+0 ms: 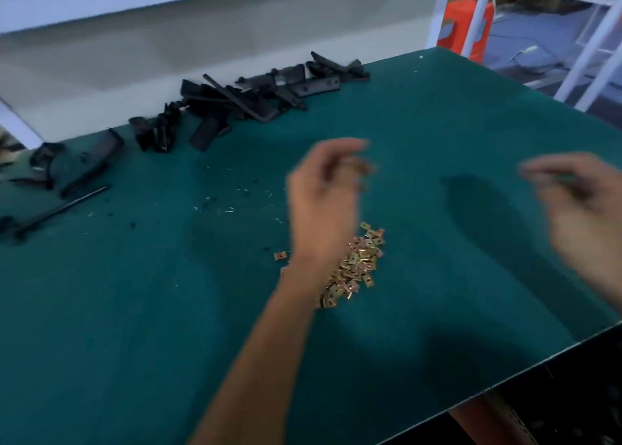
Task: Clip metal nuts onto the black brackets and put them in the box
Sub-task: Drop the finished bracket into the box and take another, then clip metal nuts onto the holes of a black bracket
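Note:
A heap of small brass-coloured metal nuts (358, 264) lies on the green table mat (134, 310), with one stray nut (280, 255) to its left. Black brackets (255, 91) are piled along the back edge, and more brackets (74, 162) lie at the far left. My left hand (324, 192) hovers above the far end of the nut heap. Its fingers are curled and blurred, so I cannot make out whether they hold anything. My right hand (582, 205) is off to the right above the mat, also blurred, fingers stretched leftward with nothing visible in them.
Small scraps and shavings (232, 205) dot the mat behind the nuts. A white frame (592, 47) and an orange object (468, 24) stand beyond the table's right corner. The front-right table edge (505, 380) drops to a dark space below.

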Action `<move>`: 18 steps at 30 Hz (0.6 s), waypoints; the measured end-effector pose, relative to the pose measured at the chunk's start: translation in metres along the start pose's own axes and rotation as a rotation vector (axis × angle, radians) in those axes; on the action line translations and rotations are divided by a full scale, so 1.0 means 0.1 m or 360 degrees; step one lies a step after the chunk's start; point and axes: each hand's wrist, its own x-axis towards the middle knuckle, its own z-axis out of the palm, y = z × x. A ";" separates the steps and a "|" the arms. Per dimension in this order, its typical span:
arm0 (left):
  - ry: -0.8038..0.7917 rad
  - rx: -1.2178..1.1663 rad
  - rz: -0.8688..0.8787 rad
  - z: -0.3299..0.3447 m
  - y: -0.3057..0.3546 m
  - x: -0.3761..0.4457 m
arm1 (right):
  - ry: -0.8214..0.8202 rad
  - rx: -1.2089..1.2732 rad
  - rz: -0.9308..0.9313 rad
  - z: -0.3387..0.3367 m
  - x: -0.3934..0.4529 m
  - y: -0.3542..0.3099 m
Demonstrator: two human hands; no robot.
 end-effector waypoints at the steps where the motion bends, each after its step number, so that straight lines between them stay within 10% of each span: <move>1: 0.0339 0.0243 0.0037 -0.31 -0.07 0.07 | -0.0230 0.0067 -0.0089 0.26 0.07 -0.21; 8: 0.1052 0.0541 0.0065 -1.60 -0.48 -0.01 | -0.1353 -0.0129 -0.0245 2.68 0.80 -0.96; 18: 0.1019 0.0585 -0.0086 -1.68 -0.51 0.12 | -0.1400 -0.0625 -0.0089 4.24 1.35 -1.32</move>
